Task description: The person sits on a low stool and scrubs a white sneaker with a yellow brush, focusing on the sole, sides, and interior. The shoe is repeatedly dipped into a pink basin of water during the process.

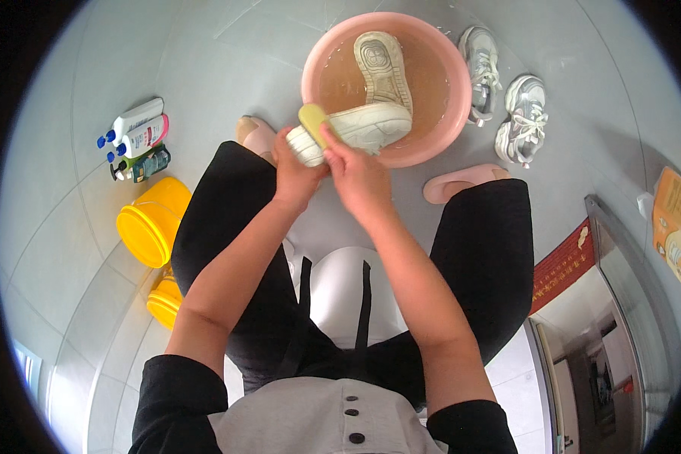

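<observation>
My left hand (pixel 297 179) grips one end of a white shoe (pixel 377 126), which lies tilted across the near rim of a pink plastic basin (pixel 459 108). In my right hand (pixel 360 180) is a yellow-handled scrubbing brush (pixel 312 118), pressed against the shoe close to my left fingers. The brush's bristles are hidden from view. Brownish water (pixel 428 85) fills the lower part of the basin. A second shoe (pixel 379 62) rests there with its patterned, off-white sole facing up, partly behind the held shoe.
Two grey-and-white sneakers (pixel 523 116) stand right of the basin. Several bottles with blue caps or pumps (pixel 142 127) lie at the left, near yellow buckets (pixel 159 213). My feet wear pink slippers (pixel 459 179). A red mat (pixel 567 267) and an orange printed pack (pixel 674 227) are at the right.
</observation>
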Available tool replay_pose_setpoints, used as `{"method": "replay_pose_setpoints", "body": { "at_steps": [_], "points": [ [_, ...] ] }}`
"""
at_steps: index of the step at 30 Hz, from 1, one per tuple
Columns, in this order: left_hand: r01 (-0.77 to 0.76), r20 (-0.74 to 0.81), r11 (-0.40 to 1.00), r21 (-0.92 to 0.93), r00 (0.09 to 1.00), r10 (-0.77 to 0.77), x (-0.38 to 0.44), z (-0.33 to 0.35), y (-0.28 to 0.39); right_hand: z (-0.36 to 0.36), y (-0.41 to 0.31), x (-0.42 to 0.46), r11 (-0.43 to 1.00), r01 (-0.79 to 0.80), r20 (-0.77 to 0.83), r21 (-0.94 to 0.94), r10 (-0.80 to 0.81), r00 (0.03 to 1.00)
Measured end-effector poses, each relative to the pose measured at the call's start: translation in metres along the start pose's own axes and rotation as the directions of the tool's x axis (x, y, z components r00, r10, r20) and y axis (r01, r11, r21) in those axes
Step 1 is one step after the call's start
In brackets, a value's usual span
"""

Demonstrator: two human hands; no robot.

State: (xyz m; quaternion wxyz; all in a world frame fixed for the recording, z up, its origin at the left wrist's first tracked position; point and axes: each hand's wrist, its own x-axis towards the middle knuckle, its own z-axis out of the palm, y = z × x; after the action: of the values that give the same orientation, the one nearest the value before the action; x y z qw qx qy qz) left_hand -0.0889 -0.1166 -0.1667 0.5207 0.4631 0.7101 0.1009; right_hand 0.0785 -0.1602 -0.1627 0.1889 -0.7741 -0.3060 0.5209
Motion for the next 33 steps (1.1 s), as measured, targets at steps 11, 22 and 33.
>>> {"method": "replay_pose_setpoints", "body": {
  "at_steps": [11,22,33],
  "points": [
    [0.003,-0.041,0.992,0.130,0.999,0.002,-0.003,-0.033,-0.008,0.058,-0.034,-0.036,0.975,0.166,0.137,-0.148,-0.146,0.980],
    [-0.148,0.013,0.941,0.303,0.988,0.152,0.001,-0.028,-0.013,0.057,0.017,-0.004,0.981,0.162,0.032,-0.110,-0.159,0.987],
    [-0.317,0.058,0.897,0.307,0.947,0.315,0.012,-0.018,-0.020,0.051,-0.030,-0.027,0.980,0.191,0.212,-0.062,-0.174,0.962]
  ]
}}
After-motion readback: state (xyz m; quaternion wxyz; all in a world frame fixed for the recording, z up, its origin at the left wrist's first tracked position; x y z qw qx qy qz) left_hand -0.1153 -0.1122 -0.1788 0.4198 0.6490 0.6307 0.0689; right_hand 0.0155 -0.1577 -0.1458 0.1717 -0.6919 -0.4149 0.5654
